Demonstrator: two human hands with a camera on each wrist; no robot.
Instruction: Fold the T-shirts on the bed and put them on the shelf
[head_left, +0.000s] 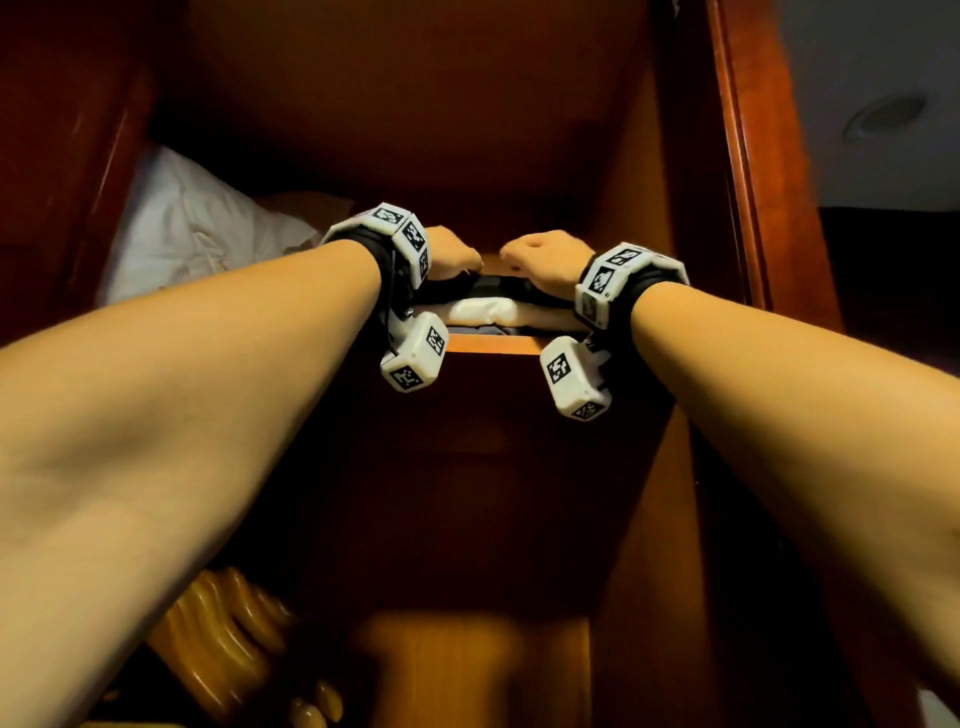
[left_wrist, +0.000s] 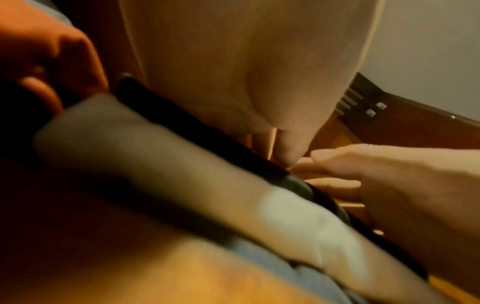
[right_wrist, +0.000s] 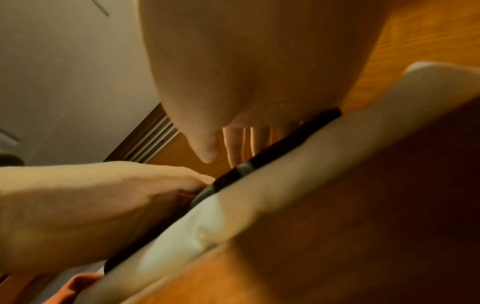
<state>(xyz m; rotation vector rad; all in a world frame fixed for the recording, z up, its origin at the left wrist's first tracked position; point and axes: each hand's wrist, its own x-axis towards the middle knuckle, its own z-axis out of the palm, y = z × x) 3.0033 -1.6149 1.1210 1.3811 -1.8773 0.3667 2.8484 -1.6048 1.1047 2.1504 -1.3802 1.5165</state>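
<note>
Both hands up at the wooden shelf (head_left: 493, 344), resting on a folded stack: black T-shirt (head_left: 493, 285) topmost, white T-shirt (head_left: 483, 313) beneath. Left hand (head_left: 451, 253) and right hand (head_left: 545, 260) with fingers laid over the black shirt; grip open or closed — impossible to tell. White bedding (head_left: 187, 228) left, in the neighbouring compartment.

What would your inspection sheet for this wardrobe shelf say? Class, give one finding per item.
Surface: wooden shelf, front edge showing.
Job's things: black T-shirt on top of a white T-shirt, stacked on the shelf.
Clutter: white bedding in the next compartment.
Grippers: left hand and right hand both rest on the black T-shirt; grip unclear.
Cables: nothing seen.
Surroundings: dark wooden wardrobe walls; ceiling at upper right.
</note>
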